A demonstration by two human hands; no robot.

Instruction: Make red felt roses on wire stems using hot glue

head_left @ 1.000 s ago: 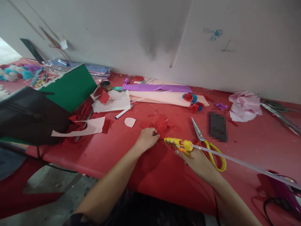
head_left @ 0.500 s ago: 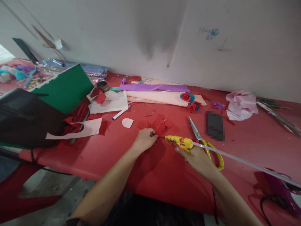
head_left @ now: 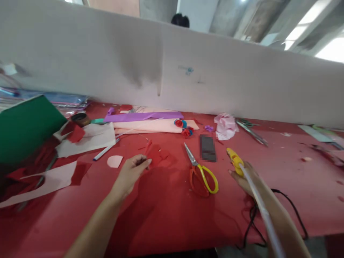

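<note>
My left hand (head_left: 131, 174) is closed in a pinch over the red table (head_left: 163, 222), holding a small red paper piece (head_left: 148, 147) that rises from the fingertips. Just beyond these fingers lie loose red paper petals (head_left: 161, 156), hard to separate from the red surface. Off to the right, my right hand (head_left: 248, 179) grips a yellow glue gun (head_left: 235, 162). A long clear glue stick (head_left: 259, 200) runs out of its back along my forearm. Between the two hands rest scissors (head_left: 197, 166) with one yellow and one red handle.
A blurred dark phone-like object (head_left: 208, 148) lies past the scissors. Red-and-blue paper flowers (head_left: 185, 132), crumpled pink paper (head_left: 225, 126) and rolled purple paper (head_left: 145, 116) sit near the white partition (head_left: 215, 82). A black cord (head_left: 252, 215) trails beneath my right forearm. Leftward are paper scraps (head_left: 53, 179) and a pen (head_left: 106, 149).
My right hand has carried the glue gun away from my left hand, to the right past the scissors. My view has turned rightward and up. The left hand keeps its pinch.
</note>
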